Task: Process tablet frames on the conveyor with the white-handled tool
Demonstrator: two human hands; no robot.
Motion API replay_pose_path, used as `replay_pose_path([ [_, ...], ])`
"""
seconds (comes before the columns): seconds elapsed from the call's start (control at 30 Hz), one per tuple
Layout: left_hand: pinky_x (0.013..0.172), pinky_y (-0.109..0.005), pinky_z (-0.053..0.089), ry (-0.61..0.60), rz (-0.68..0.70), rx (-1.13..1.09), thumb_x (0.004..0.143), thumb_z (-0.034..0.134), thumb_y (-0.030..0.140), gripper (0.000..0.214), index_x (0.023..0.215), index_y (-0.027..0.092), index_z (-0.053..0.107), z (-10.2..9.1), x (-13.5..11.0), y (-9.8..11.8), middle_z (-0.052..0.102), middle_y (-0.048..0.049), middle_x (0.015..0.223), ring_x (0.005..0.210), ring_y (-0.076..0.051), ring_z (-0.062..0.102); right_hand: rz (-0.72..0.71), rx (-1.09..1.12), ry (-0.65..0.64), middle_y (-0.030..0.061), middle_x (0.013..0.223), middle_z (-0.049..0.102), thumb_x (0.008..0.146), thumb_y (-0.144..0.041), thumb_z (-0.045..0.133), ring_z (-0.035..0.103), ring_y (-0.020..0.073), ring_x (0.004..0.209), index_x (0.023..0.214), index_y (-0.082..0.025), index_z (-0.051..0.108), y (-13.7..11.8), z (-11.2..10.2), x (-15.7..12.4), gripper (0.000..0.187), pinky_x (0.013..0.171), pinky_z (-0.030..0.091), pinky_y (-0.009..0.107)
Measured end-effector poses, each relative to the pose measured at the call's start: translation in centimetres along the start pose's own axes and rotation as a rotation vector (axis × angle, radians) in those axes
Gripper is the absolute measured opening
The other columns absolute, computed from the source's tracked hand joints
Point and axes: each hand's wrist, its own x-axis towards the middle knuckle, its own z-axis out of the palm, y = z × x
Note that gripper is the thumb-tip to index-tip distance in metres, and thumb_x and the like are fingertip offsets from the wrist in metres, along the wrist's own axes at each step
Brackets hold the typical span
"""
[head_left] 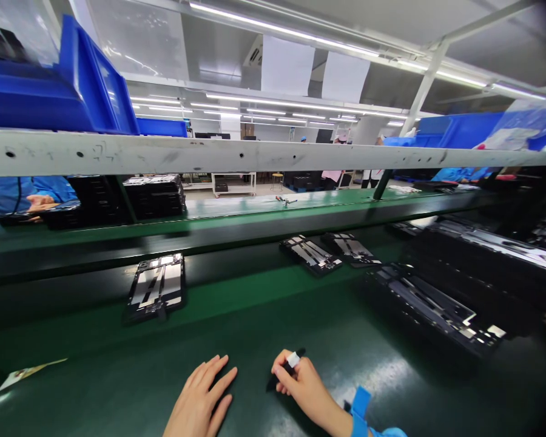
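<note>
Over the green work surface [118, 388], my left hand [204, 394] is open, its fingers stretched out and holding nothing. To its right, my right hand [300, 382] is closed around a slim black tool with a white band [293, 359]; its exact kind does not show. A blue strap [360, 408] circles my right wrist. The nearest devices lie beyond my hands, apart from them: one opened tablet-like device [158, 285] at the left and two more [312, 254] [351, 247] at the centre, their inner parts exposed.
More opened devices [432, 303] lie at the right beside a dark stack [495, 261]. A white shelf beam [209, 155] crosses above, bearing blue bins [95, 91]. Behind it, a person's hands [40, 201] work near black stacked trays [155, 197]. A paper scrap [22, 376] lies at left.
</note>
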Motion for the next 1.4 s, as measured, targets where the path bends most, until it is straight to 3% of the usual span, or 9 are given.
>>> replay_pose_path([
  [0.97, 0.090, -0.039, 0.058, -0.023, -0.001, 0.007, 0.097, 0.049, 0.040, 0.045, 0.141, 0.034, 0.046, 0.25, -0.08, 0.00, 0.059, -0.0011, 0.133, 0.115, -0.022, 0.063, 0.012, -0.014, -0.003, -0.0031, 0.056, 0.056, 0.083, -0.043, 0.059, 0.061, 0.0146, 0.056, 0.075, -0.018, 0.056, -0.34, -0.10, -0.05, 0.026, 0.056, 0.046, 0.023],
  [1.4, 0.096, -0.042, 0.055, -0.068, -0.076, -0.132, 0.096, 0.050, 0.038, 0.043, 0.140, 0.038, 0.047, 0.47, -0.29, 0.01, 0.058, -0.0017, 0.135, 0.119, -0.024, 0.060, 0.016, -0.018, -0.006, -0.0032, 0.057, 0.056, 0.084, -0.047, 0.059, 0.062, 0.0148, 0.058, 0.076, -0.019, 0.057, -0.56, -0.04, -0.17, 0.029, 0.057, 0.047, 0.023],
])
